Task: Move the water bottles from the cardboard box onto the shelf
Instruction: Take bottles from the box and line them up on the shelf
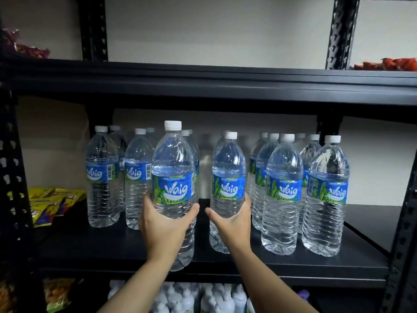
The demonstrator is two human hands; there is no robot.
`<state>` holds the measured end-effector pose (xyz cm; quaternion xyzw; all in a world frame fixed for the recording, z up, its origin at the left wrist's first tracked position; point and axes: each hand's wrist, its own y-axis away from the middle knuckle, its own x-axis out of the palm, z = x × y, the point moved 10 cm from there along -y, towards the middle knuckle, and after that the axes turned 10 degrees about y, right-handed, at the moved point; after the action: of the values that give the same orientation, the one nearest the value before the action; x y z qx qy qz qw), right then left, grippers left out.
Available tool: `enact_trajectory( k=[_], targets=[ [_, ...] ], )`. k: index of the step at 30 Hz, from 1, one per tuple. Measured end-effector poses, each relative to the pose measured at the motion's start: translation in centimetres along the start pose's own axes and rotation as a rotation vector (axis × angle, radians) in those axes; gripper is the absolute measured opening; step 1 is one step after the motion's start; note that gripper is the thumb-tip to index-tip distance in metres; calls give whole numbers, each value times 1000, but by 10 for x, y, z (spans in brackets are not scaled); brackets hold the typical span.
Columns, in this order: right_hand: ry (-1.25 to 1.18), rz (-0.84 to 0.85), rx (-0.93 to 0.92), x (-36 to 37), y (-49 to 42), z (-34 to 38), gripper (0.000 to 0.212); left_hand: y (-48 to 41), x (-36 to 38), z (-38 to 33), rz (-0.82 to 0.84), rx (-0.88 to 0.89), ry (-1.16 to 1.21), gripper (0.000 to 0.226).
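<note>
My left hand (163, 224) grips a clear water bottle (173, 163) with a blue label and white cap, near the front edge of the black shelf (248, 263). My right hand (232, 222) grips a second such bottle (228, 168) a little further in, to the right. Several more of these bottles stand on the same shelf: one group at the back left (102, 177), another at the right (327, 195). The cardboard box is out of view.
Yellow snack packets (52, 202) lie at the shelf's left end. The shelf above (203, 84) hangs low over the bottle caps. White bottles (203, 299) fill the shelf below. Black perforated uprights (11, 177) frame both sides. Red packets (388, 64) lie on the top right.
</note>
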<state>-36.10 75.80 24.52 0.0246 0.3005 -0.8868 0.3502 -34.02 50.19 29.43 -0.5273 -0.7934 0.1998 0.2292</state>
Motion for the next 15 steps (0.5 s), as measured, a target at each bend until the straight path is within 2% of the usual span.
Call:
enact_trajectory(
  k=[6,9,11,13,15],
  targets=[
    [7,81,-21,5,17,-24,96,-2,4,0,26,12,-8,80],
    [100,208,-42,7,16,-32,107,-4,7,3,51,8,-28,81],
    [239,384,-31,10,17,-44,114,-5,9,7,61,-2,-28,84],
    [480,542,-22,10,20,-59,118,-5,11,10,64,-13,-30,85],
    [614,616,12,8,21,-70,123,-5,14,14,68,-26,-23,86]
  ],
)
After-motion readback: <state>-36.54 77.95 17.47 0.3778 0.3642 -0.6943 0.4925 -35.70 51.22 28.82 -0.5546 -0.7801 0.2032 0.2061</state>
